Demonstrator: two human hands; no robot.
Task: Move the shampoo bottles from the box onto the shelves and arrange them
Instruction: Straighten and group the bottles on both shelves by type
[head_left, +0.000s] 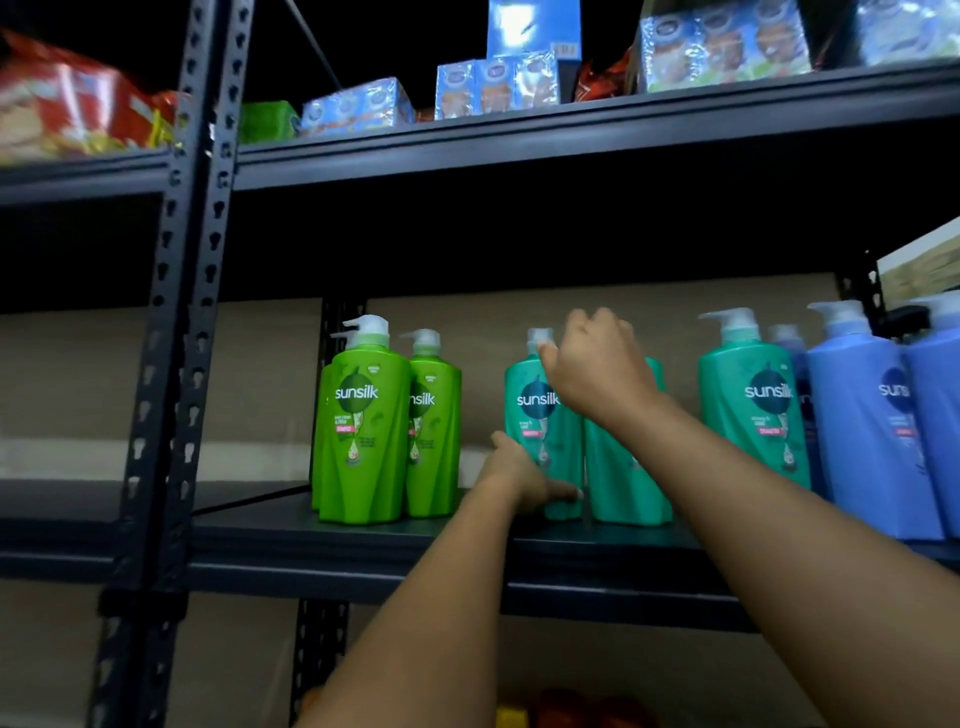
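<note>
On the dark metal shelf (363, 540) stand pump bottles of shampoo. Light green ones (363, 431) are at the left. A teal bottle (540, 410) stands in the middle with a second teal bottle (628, 483) beside it. My left hand (519, 475) grips the first teal bottle low on its side. My right hand (597, 364) is over the tops of the two teal bottles, fingers at the first one's pump. Another teal bottle (753, 405) and blue bottles (867, 431) stand at the right. The box is out of view.
The shelf above (571, 140) carries blue shrink-wrapped packs (493, 88) and red packets (67, 104). A perforated upright post (182, 312) stands at the left. A gap lies between the light green and teal bottles. Red and yellow items (561, 712) show below.
</note>
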